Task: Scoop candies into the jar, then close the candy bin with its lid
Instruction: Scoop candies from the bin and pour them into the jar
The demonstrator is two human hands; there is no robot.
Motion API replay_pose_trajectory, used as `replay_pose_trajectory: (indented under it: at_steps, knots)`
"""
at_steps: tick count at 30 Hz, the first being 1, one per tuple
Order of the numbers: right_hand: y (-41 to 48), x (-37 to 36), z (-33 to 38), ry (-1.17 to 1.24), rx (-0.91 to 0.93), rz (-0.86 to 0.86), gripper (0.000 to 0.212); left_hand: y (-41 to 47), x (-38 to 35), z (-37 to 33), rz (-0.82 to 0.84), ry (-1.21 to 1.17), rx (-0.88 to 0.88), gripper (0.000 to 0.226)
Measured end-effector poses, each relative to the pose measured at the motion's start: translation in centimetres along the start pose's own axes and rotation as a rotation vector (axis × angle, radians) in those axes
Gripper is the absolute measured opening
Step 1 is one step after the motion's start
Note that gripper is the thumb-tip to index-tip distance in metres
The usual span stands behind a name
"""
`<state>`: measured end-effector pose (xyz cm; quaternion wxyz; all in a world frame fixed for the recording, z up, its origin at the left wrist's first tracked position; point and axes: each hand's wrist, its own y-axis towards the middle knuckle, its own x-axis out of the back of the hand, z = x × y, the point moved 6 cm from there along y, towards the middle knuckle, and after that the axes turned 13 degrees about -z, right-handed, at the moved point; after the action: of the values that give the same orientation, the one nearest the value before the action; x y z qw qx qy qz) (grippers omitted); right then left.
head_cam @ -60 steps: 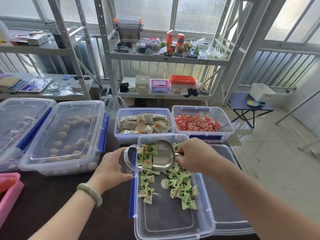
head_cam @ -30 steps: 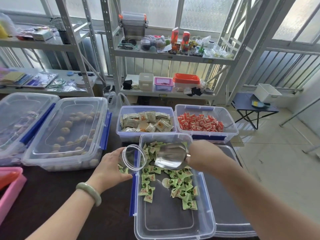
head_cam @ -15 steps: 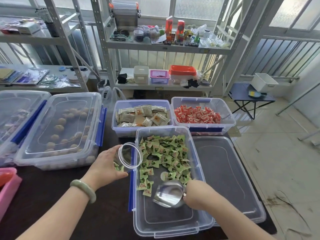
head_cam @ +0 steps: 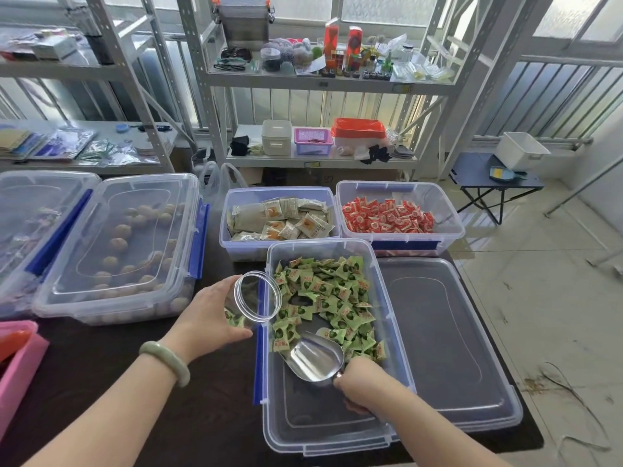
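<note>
A clear open candy bin (head_cam: pixel 323 433) with blue side latches sits on the dark table in front of me, green-wrapped candies (head_cam: pixel 323 291) heaped in its far half. My left hand (head_cam: pixel 205 318) grips a clear plastic jar (head_cam: pixel 256 299), tilted with its mouth toward the bin; a few green candies lie in its bottom. My right hand (head_cam: pixel 365 382) holds a metal scoop (head_cam: pixel 313 358) low inside the bin, its mouth at the near edge of the candy pile and empty. The bin's clear lid (head_cam: pixel 441 342) lies flat on the table just right of the bin.
Behind the bin stand an open bin of beige packets (head_cam: pixel 279 220) and an open bin of red candies (head_cam: pixel 387 217). Two closed clear bins (head_cam: pixel 118 244) fill the left of the table. A pink tray (head_cam: pixel 17 362) is at the left edge. Metal shelves stand behind.
The scoop emptied candies into the jar, then my right hand swung it down to the near part of the bin. It now edges forward into the pile. The jar stayed tilted at the bin's left rim.
</note>
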<state>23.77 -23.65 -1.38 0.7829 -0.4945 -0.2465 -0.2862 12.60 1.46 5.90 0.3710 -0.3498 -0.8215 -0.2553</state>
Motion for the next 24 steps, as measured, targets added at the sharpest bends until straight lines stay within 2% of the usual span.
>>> replay_pose_trajectory:
  at_steps: [9,15,24]
  knots:
    - [2.5,-2.8,2.6,0.382,-0.109,-0.005,0.026,0.1,-0.2,-0.1,0.011,0.013,0.007,0.094]
    - [4.6,-3.4,3.8,0.469,-0.114,-0.047,0.027,0.1,-0.3,0.3,0.023,0.033,0.025,0.096]
    - [5.1,-2.2,0.3,0.49,-0.049,-0.123,0.014,0.3,0.0,1.2,-0.042,-0.003,0.068,0.092]
